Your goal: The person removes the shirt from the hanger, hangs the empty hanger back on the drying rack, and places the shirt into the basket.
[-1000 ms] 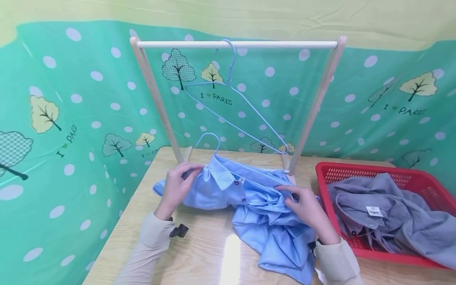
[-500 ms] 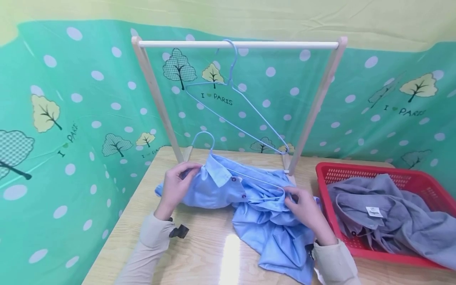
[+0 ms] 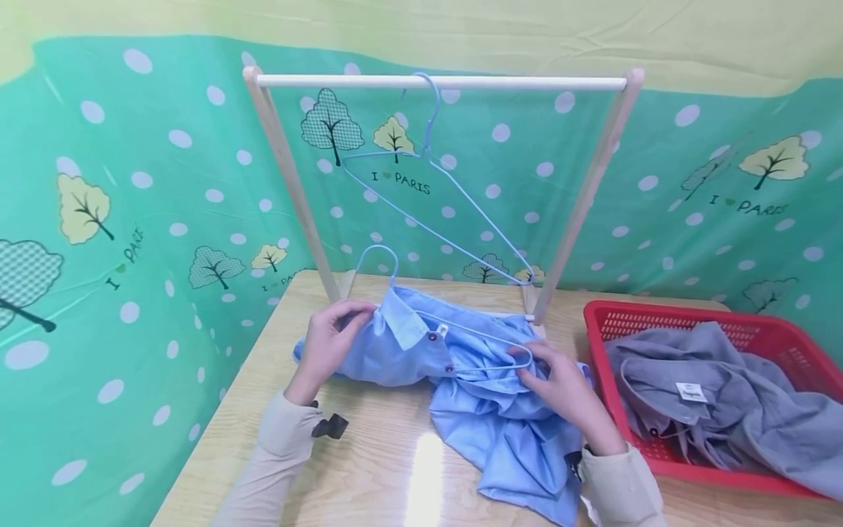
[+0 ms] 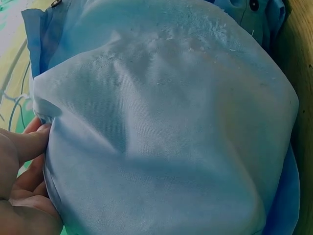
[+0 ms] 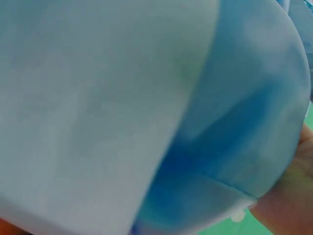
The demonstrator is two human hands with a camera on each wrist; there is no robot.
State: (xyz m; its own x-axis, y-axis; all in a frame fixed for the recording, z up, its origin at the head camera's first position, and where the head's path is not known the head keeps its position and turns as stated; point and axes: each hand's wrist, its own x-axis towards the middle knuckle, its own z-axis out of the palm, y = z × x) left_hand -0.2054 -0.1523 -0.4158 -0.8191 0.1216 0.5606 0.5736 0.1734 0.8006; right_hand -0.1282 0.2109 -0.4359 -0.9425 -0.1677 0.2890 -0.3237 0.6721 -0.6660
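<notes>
A light blue button shirt (image 3: 388, 362) lies bunched on the table, its front open. Inside the collar sits a thin blue hanger (image 3: 395, 272); its hook stands up above the collar, and its right end loop lies bare over the cloth. My left hand (image 3: 329, 344) pinches the shirt at the shoulder beside the collar; in the left wrist view, thumb and fingers hold the cloth edge (image 4: 146, 147). My right hand (image 3: 563, 384) grips the shirt's other side, fingertips around the hanger's end. Cloth fills most of the right wrist view and hides the fingertips.
Behind the shirt stands a wooden rack (image 3: 593, 183) with a white rail (image 3: 514, 83). Another blue hanger (image 3: 470, 201) hangs from it. A red basket (image 3: 596, 380) at right holds a grey shirt (image 3: 731, 380). A patterned green curtain (image 3: 165, 307) surrounds the table (image 3: 369, 468).
The hanger in the shirt has shifted left, its hook too. Its right end, earlier hidden, now shows at my right fingertips. My left hand has stayed nearly still.
</notes>
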